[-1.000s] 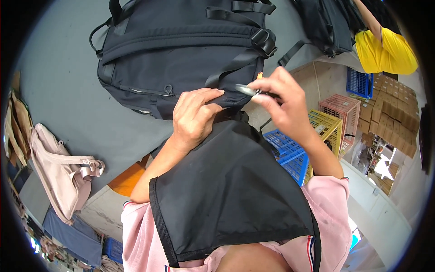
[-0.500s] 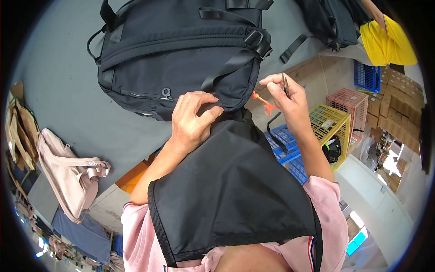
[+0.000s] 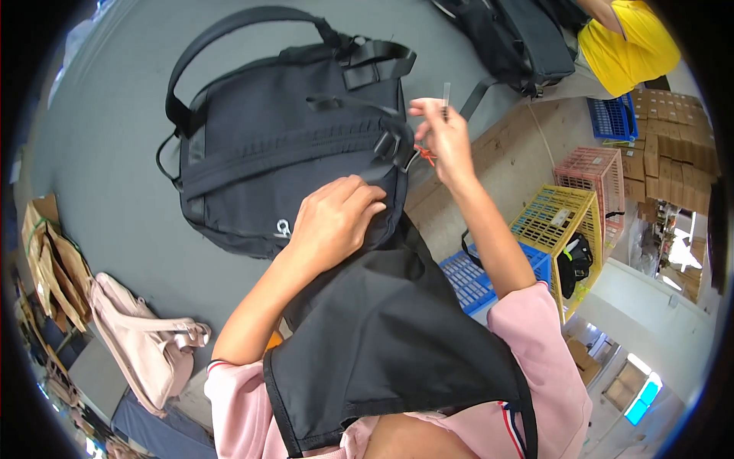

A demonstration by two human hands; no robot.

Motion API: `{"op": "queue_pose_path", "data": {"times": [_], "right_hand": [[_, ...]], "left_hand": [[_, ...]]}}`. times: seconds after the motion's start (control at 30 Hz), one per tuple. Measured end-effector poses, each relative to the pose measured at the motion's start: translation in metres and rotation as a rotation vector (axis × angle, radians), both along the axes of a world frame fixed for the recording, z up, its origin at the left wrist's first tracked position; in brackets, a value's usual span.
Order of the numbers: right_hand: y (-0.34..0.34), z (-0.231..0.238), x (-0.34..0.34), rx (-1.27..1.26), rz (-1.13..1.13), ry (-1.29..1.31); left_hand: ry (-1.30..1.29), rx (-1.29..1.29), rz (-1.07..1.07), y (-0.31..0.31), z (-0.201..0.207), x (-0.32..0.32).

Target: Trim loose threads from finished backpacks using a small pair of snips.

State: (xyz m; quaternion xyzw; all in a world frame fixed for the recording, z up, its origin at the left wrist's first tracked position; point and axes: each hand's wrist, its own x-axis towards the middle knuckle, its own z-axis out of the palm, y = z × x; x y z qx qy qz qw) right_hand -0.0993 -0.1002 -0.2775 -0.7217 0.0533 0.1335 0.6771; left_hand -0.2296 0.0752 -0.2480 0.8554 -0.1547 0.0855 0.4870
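A black backpack (image 3: 267,107) lies on the grey table before me, its carry handle arched at the far left. My left hand (image 3: 333,220) curls its fingers down on the bag's near right part, beside a zip with a ring-shaped puller (image 3: 284,227). Raised off the bag's right side, my right hand (image 3: 445,141) closes on a slim metal tool (image 3: 446,103) with its tip pointing up. Motion smears that tool, so its exact kind is unclear. Below the fingers hangs an orange cord (image 3: 426,155); whether it joins the tool cannot be told. A black strap with a buckle (image 3: 391,145) lies near it.
Another black backpack (image 3: 527,46) sits at the far right of the table (image 3: 115,153), by a person in a yellow top (image 3: 631,46). A pale pink bag (image 3: 141,336) lies left. Yellow (image 3: 569,218), blue (image 3: 489,279) and pink crates (image 3: 589,172) stand right, before stacked cartons (image 3: 673,130).
The backpack now sits lower in view, and its handle shows fully. My right hand has moved up and left, closer to the buckle; the tool now points up. My left hand still presses the bag.
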Motion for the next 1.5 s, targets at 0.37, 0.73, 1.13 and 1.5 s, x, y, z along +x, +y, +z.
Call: {"op": "queue_pose_path", "data": {"times": [0.37, 0.73, 1.13, 1.5], "right_hand": [[0.025, 0.009, 0.069, -0.129, 0.363, -0.072], [0.061, 0.011, 0.106, -0.158, 0.218, -0.076], [0.183, 0.054, 0.194, -0.172, 0.553, -0.898], [0.147, -0.03, 0.179, -0.453, 0.421, -0.329]], "left_hand": [[0.303, -0.129, 0.209, 0.01, -0.002, 0.102], [0.917, -0.417, 0.352, 0.105, 0.019, 0.113], [-0.093, 0.288, 0.062, 0.048, 0.016, 0.181], [0.176, 0.516, 0.688, 0.11, -0.057, 0.209]]}}
